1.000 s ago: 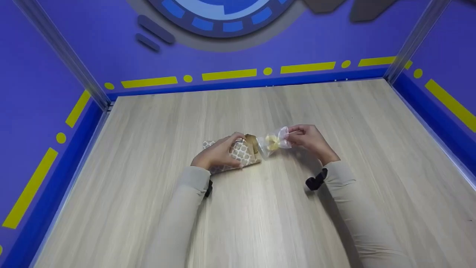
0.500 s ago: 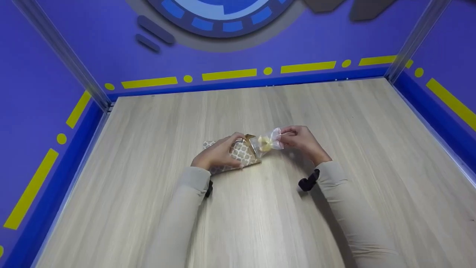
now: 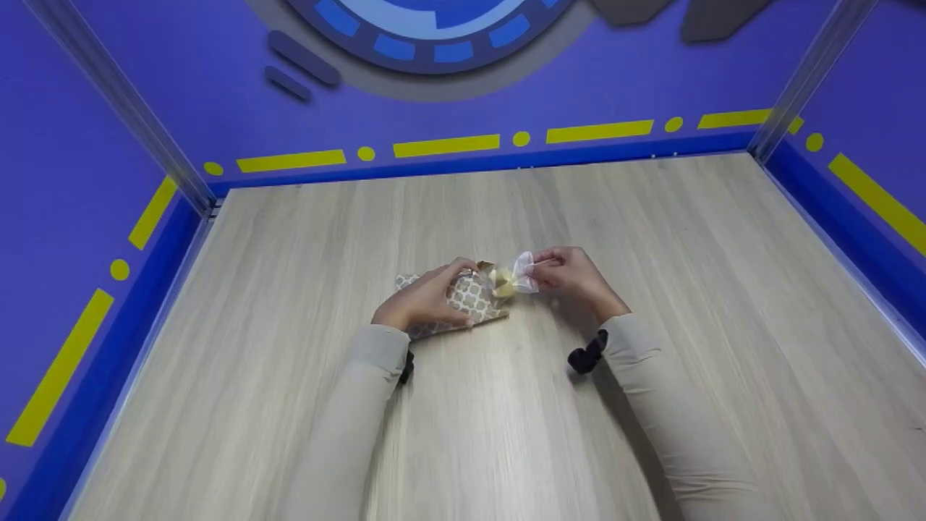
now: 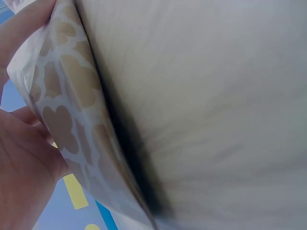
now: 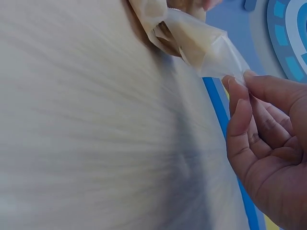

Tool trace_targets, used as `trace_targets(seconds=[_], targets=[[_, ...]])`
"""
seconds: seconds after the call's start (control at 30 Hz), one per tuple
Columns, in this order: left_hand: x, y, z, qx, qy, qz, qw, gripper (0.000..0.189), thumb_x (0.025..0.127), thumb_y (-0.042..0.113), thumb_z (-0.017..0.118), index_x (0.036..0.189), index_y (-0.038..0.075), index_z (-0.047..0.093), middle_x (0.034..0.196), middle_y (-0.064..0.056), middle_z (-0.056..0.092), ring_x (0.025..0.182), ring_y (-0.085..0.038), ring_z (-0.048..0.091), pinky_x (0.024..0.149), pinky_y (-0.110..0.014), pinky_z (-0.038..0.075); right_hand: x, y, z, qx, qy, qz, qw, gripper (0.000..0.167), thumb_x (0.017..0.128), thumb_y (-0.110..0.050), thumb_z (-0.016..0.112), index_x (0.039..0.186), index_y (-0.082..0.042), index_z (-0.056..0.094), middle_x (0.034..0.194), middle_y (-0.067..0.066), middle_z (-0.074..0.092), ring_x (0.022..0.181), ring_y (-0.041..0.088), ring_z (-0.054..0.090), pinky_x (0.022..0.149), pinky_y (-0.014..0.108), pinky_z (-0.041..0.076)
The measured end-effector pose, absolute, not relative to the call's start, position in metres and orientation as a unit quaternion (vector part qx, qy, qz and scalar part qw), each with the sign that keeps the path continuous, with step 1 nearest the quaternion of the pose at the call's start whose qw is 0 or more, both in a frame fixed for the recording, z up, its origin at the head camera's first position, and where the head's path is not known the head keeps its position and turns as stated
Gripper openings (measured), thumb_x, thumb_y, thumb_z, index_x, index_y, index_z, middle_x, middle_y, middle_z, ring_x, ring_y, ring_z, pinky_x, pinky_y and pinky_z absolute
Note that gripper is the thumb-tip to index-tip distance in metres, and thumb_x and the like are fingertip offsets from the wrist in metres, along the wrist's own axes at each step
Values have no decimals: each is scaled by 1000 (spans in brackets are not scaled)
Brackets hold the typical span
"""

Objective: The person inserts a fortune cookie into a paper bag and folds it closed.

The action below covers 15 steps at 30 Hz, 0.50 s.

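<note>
Since the frame a second ago, the right hand [image 3: 573,276] has travelled leftward, carrying the clear plastic pouch [image 3: 505,282] with it, so the pouch's leading end is now at the mouth of the quatrefoil-patterned paper bag [image 3: 472,298], where a gap lay between them before; the left hand [image 3: 427,295] and the bag look unmoved. The right thumb and fingertips pinch the pouch's whitish gathered tail, while its yellowish part, too blurred to identify, sits beside the opening. The left thumb and fingers grasp the bag across its near and far edges, above the wooden tabletop [image 3: 506,434], with its mouth toward the right hand. How much of the pouch is already inside, I cannot tell. To slide it in well, I would squeeze the bag's two edges lightly so the mouth bows open, keep the pouch level with that opening, and feed its leading end in past the rim before pushing on the tail, since thin film would probably buckle or snag on the paper. As for labels, no brand or lettering can be read: the bag shows only its printed pattern, and the back wall [image 3: 405,119] only yellow dashes, dots and a blue circular graphic.
</note>
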State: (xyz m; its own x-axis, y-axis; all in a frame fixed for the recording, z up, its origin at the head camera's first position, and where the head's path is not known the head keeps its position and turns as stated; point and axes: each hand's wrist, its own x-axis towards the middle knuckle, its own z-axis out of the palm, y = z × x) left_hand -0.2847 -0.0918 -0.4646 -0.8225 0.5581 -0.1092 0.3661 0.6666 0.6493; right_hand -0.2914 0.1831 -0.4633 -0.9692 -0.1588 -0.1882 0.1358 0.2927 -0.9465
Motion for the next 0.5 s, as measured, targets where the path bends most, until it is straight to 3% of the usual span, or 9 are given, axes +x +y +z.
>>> trace_targets(seconds=[0.5], targets=[[-284, -91, -464, 260, 903, 310, 145, 78, 70, 33, 86, 133, 37, 39, 141, 2, 48, 127, -19, 48, 105, -42, 40, -292, 165, -467, -2, 791, -595, 142, 28, 86, -6, 68, 110, 7, 61, 75, -3, 65, 63, 6, 60, 63, 22, 53]])
